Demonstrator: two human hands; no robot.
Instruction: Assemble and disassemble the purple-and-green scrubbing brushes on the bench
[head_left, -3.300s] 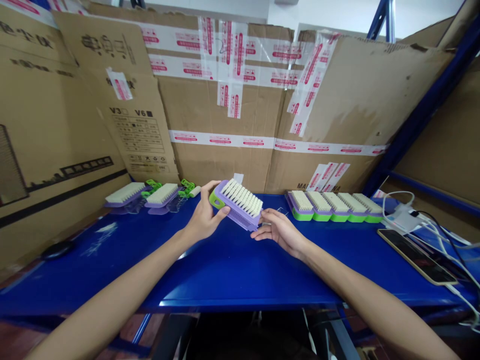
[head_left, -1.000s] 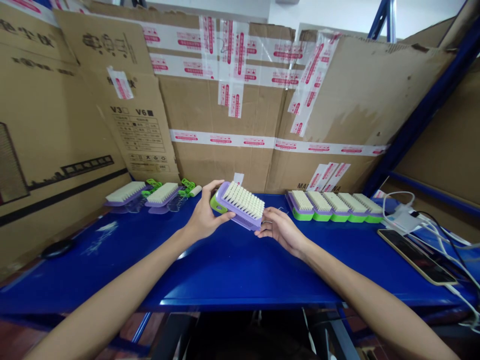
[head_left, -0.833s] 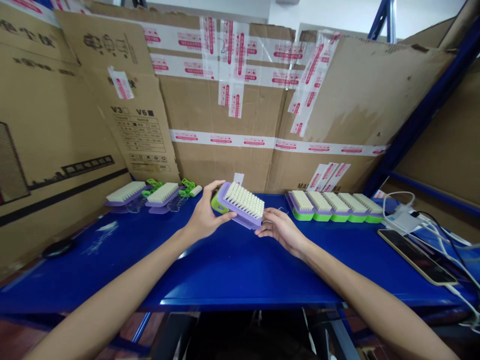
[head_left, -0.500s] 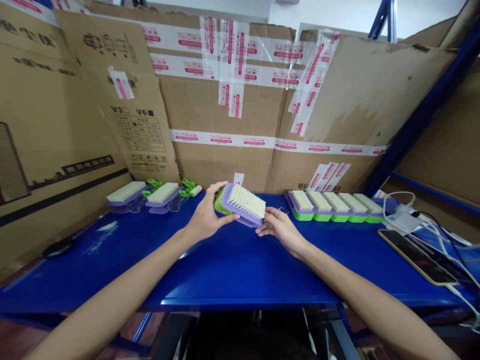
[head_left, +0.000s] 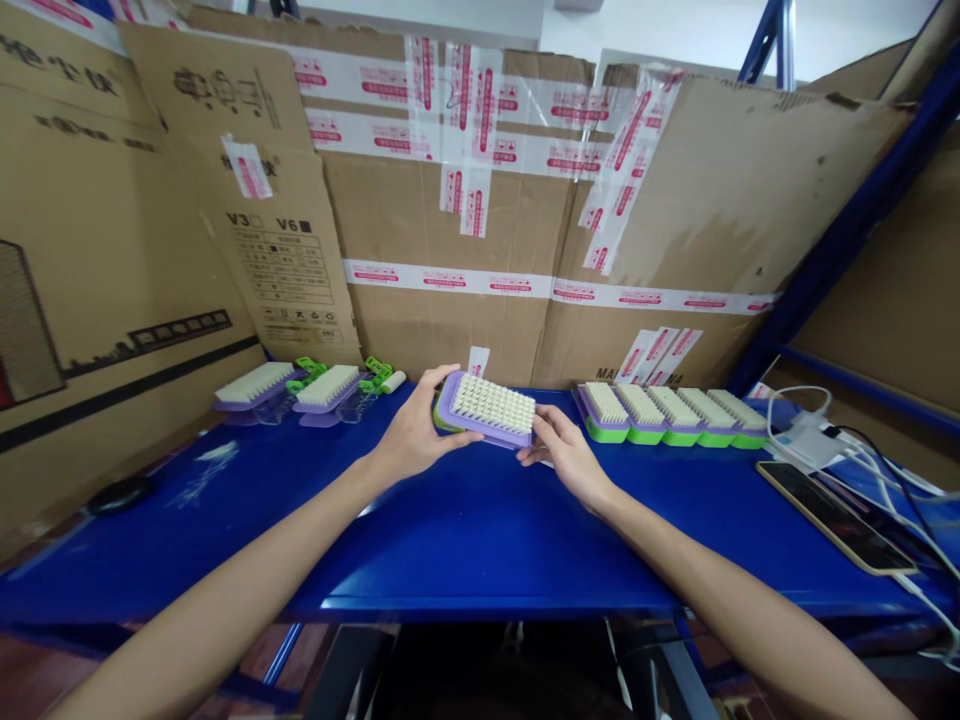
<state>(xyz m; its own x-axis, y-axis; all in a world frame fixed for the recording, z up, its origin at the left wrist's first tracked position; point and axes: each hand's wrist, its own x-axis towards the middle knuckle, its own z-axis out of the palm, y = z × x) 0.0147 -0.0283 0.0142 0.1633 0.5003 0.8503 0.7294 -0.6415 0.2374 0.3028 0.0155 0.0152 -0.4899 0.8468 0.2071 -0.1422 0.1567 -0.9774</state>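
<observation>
A purple and green brush (head_left: 491, 406) with pale bristles is held up above the blue table, its bristles facing up and toward me. My left hand (head_left: 420, 428) grips its left end, thumb along the near edge. On the right end, the fingers and thumb of my right hand (head_left: 564, 450) are closed on it. Several similar brushes (head_left: 675, 412) stand in a row at the back right, bristles up. At the back left lie two purple brush heads (head_left: 327, 385) with bristles up, beside green and clear parts (head_left: 379, 374).
Cardboard sheets (head_left: 450, 230) with tape stand behind the blue table (head_left: 480, 560). A phone (head_left: 832, 515) and white cables lie at the right, near a white adapter (head_left: 810, 440). A dark round object (head_left: 120, 495) sits at the left edge.
The brush has tilted so its bristled face shows more fully and less of its green side and underside shows. Both hands keep hold of it, shifting slightly to the right.
</observation>
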